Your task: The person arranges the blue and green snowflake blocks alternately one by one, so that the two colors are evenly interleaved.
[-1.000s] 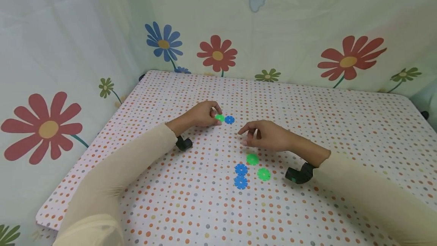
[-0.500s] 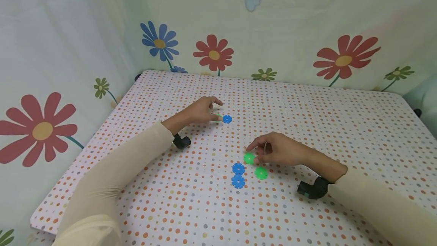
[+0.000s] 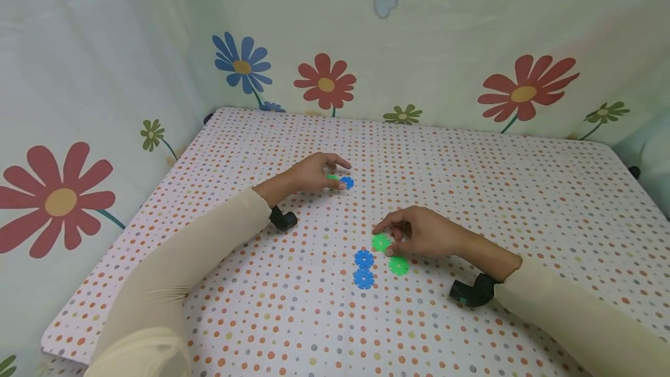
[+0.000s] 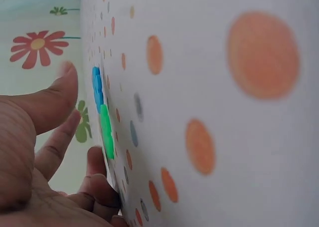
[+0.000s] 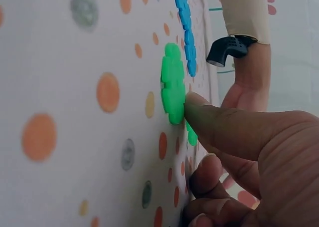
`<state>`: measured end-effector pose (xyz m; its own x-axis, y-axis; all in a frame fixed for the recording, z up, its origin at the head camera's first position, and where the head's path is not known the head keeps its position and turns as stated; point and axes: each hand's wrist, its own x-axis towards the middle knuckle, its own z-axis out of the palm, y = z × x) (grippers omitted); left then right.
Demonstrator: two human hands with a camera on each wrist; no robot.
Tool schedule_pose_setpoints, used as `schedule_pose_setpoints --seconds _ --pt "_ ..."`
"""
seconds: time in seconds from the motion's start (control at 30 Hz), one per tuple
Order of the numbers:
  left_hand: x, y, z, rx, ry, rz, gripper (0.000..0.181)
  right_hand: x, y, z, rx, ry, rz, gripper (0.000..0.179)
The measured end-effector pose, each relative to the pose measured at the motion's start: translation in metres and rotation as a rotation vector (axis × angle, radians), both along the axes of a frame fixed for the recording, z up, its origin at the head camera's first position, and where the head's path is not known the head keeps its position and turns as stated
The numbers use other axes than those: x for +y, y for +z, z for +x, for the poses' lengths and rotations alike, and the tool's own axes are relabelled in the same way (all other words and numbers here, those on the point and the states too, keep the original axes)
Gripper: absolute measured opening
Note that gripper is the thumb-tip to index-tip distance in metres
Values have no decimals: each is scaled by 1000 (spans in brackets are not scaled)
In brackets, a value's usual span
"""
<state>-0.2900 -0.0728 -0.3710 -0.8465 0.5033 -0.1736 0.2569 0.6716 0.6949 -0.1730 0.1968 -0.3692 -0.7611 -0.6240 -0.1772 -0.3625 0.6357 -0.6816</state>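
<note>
In the head view my left hand [image 3: 314,173] is over a green notched disc [image 3: 332,177] and a blue notched disc [image 3: 348,181] lying side by side. Its thumb and index finger are apart; the left wrist view shows the thumb off both the blue disc [image 4: 97,85] and the green disc [image 4: 106,134]. My right hand [image 3: 431,233] is low over the table, with index finger and thumb at opposite edges of another green disc [image 3: 381,242]. A second green disc [image 3: 399,266] lies just below the thumb. Whether the right fingertips touch a disc is unclear.
Two blue discs [image 3: 363,269] lie one below the other, left of the right-hand green ones. The dotted tabletop [image 3: 272,313] ends at the back against a flowered curtain [image 3: 434,45]. Black wrist cameras [image 3: 473,291] sit at both cuffs.
My right hand has come down and toward me from mid-table to the nearer green discs. My left hand has opened off the far green disc, its thumb and index spreading.
</note>
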Motion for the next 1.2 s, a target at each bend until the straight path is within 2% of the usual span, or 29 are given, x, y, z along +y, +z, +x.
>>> schedule_pose_setpoints --seconds 0.17,0.53,0.87,1.2 --pt "0 -2 -1 -20 1 -10 44 1 -3 2 11 -27 -11 29" --pt "0 0 -1 93 -12 -148 33 -1 -4 1 13 -31 -38 29" --pt "4 0 0 132 -19 -207 33 0 -2 -1 15 -38 -18 27" --pt "6 0 1 138 -16 -239 30 0 -1 -2 -12 -27 -16 29"
